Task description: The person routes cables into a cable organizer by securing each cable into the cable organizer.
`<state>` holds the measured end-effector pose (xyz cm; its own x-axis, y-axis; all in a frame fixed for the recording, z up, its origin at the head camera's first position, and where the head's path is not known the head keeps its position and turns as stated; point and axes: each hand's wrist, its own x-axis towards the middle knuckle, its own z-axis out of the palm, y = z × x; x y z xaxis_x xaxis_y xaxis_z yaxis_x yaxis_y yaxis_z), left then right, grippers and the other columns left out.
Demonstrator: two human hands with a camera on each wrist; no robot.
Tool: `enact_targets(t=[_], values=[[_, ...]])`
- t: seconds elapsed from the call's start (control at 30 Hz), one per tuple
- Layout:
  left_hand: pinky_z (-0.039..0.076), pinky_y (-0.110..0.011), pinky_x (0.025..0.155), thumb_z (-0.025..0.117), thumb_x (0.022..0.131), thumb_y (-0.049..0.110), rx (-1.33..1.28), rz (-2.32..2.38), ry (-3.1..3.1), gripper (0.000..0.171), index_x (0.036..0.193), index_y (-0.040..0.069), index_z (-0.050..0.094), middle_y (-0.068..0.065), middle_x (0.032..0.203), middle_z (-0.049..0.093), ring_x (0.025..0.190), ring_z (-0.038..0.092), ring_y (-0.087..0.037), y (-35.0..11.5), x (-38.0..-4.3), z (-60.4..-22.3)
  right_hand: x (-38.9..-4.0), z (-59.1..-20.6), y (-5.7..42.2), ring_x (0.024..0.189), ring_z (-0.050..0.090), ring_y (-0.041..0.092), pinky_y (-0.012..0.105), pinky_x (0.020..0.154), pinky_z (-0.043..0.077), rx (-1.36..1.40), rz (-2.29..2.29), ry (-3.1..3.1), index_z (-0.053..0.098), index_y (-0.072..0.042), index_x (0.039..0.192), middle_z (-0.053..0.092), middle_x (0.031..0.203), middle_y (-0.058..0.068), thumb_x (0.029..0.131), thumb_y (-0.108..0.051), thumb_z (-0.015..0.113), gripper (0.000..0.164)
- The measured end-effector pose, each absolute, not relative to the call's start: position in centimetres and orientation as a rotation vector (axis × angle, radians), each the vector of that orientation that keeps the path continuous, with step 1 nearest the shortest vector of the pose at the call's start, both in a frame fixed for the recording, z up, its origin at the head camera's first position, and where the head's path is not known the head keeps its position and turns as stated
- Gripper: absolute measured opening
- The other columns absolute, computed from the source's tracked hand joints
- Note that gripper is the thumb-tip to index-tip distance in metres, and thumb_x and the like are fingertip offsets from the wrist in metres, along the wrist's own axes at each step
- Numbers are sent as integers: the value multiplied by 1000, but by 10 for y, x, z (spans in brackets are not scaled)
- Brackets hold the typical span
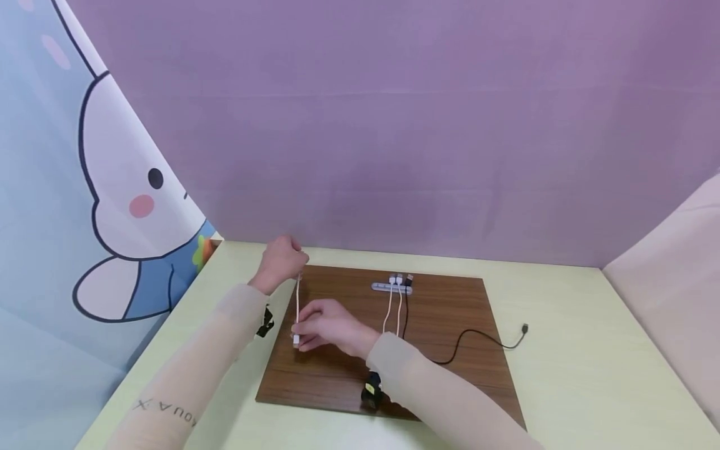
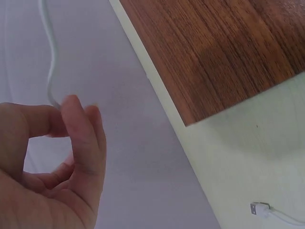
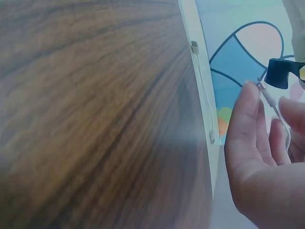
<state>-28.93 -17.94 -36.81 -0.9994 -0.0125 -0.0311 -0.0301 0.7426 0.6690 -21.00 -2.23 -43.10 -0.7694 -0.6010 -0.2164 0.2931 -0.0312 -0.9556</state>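
Note:
A short white USB cable [image 1: 297, 306] is stretched between the two hands over the left side of the dark wooden board [image 1: 349, 387]. At its far end, the left hand [image 1: 281, 259] pinches it between thumb and fingertips; the left wrist view shows the white cord [image 2: 52, 62] running up from that pinch. Closer to the body, the right hand [image 1: 332, 328] holds the cable's other end, its white plug [image 1: 296, 340] hanging just below the fingers. The right wrist view has this plug [image 3: 268, 94] at the fingertips.
A pale cable holder [image 1: 382, 287] at the board's back carries two white cables [image 1: 389, 306] and a black cable [image 1: 469, 331], whose far plug lies right of the board. Another white cable [image 3: 204, 90] lies on the table along the board's edge. Purple cloth [image 1: 394, 125] hangs behind.

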Motion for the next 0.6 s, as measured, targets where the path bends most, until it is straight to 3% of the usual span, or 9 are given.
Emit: enact_targets(t=[0.33, 0.6], values=[[57, -39, 77, 57, 91, 10, 74, 1142, 2894, 30, 116, -6, 59, -21, 106, 68, 69, 72, -24, -161, -299, -367, -206, -427, -7, 63, 64, 22, 40, 67, 61, -275, -1770, 1927, 61, 4, 98, 68, 79, 13, 89, 7, 69, 12], [53, -47, 88, 63, 94, 11, 183, 1139, 2900, 29, 117, -6, 62, -22, 111, 66, 100, 64, -35, -153, -301, -364, -202, -425, 5, 64, 66, 24, 40, 63, 61, -248, -1737, 2038, 61, 5, 98, 67, 80, 16, 88, 7, 66, 11]])
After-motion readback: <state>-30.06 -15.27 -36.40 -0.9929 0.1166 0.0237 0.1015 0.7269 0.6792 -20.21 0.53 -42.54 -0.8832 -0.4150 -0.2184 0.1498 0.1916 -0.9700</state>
